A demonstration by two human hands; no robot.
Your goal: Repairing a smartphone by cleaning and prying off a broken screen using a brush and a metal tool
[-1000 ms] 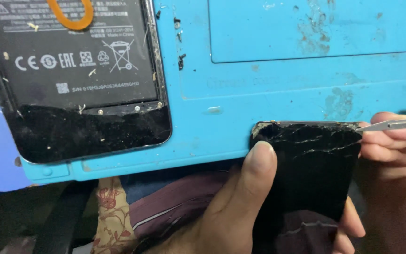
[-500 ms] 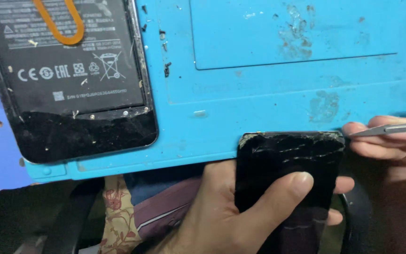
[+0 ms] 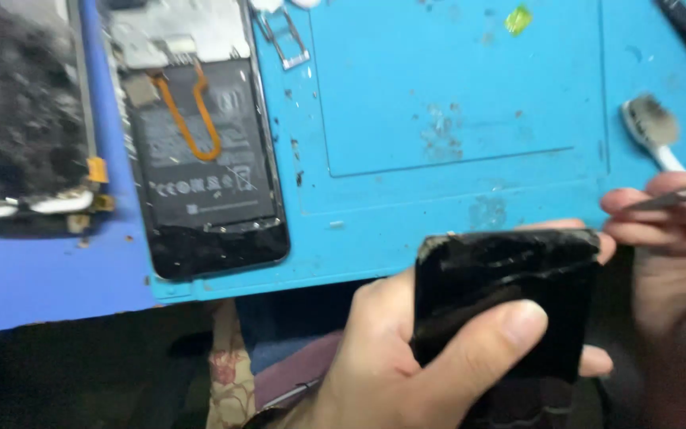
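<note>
head view looks down on a blue repair mat [image 3: 454, 95] lying on the worktop. the left hand [image 3: 406, 357] is closed around a black cracked phone screen panel [image 3: 510, 294], thumb pressed across its front and fingertips showing past its right side. the panel is held upright just off the mat's near edge, over the person's lap, its top edge level with that edge.

the right hand [image 3: 660, 230] sits at the right edge of the frame, just beside the panel's top right corner, fingers pinched shut on a thin metal tool [image 3: 680, 197]; it is blurred, so the tip cannot be made out.

an opened phone body [image 3: 204, 159] with an orange flex cable lies on the mat's left part, its shattered lower end near the mat's near-left corner. another stripped phone frame [image 3: 25, 119] lies further left, on the darker blue surface. a white brush [image 3: 653, 131] rests near the mat's right edge, and a small metal card tray [image 3: 287, 44] near the far edge.
</note>
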